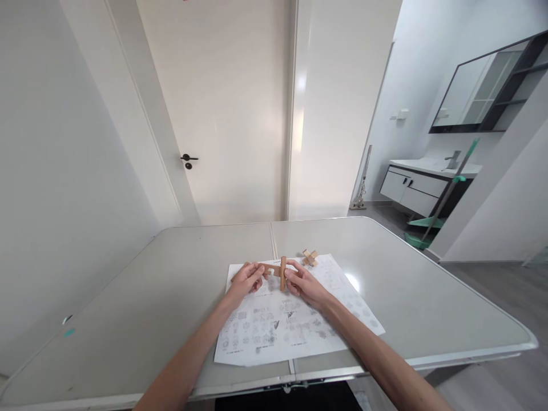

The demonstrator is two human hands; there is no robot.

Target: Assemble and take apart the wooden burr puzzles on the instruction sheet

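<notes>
Over the printed paper sheet [244,342], my left hand [248,278] is closed around a wooden piece [270,266] that points right. My right hand [302,281] pinches an upright wooden stick [283,275] from its right side. The two wooden pieces meet between my hands, and I cannot tell whether they are locked together. Just beyond my right hand, an assembled wooden burr puzzle [310,258] rests at the sheet's far edge. My fingers hide parts of both held pieces.
The sheet, with rows of small printed diagrams, lies on a grey folding table [141,319] with a metal rim. A white door [226,114] stands beyond it. To the right are a sink cabinet [413,185], a green dustpan [416,241] and a mop [362,182].
</notes>
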